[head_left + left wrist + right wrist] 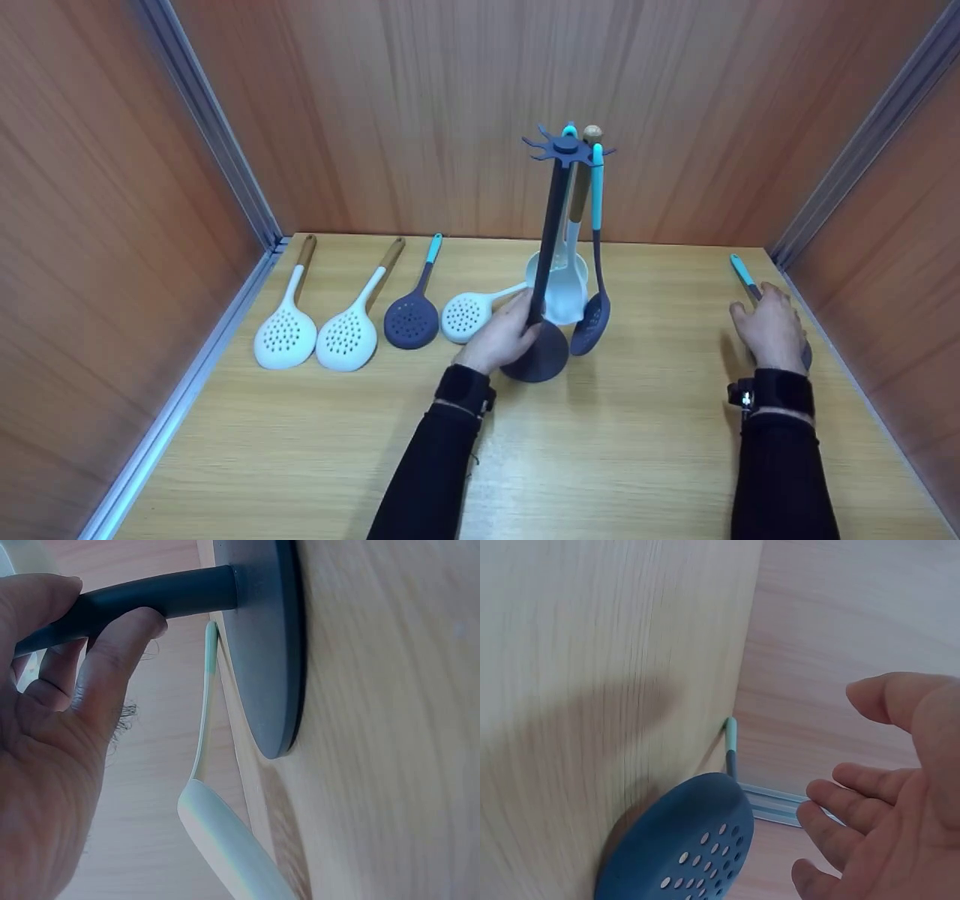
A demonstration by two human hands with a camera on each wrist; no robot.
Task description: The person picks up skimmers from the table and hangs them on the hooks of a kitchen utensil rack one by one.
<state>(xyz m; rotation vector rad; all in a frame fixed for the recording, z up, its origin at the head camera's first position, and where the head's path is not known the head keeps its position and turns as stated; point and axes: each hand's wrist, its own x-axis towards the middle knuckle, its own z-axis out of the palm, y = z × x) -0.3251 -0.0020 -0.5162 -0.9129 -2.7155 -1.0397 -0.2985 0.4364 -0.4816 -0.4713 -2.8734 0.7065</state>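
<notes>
My left hand (499, 336) grips the dark post of a utensil stand (553, 240) low down, just above its round base; the left wrist view shows thumb and fingers around the post (165, 598). From the hooked top hang a dark perforated spoon (592, 322) with a turquoise handle and a pale turner (568, 296) with a wooden handle, plus another turquoise-handled utensil partly hidden behind. At the far right, my right hand (772, 330) hovers over a dark skimmer (686, 840) with a turquoise handle. Its fingers (847, 806) are spread and relaxed, apart from the skimmer.
Left of the stand lie two white skimmers (285, 337) with wooden handles, a dark skimmer (411, 321) with a turquoise handle, and a white skimmer (466, 316) reaching behind the left hand. Wood-grain panels (420, 112) with grey metal edging enclose the table (600, 450).
</notes>
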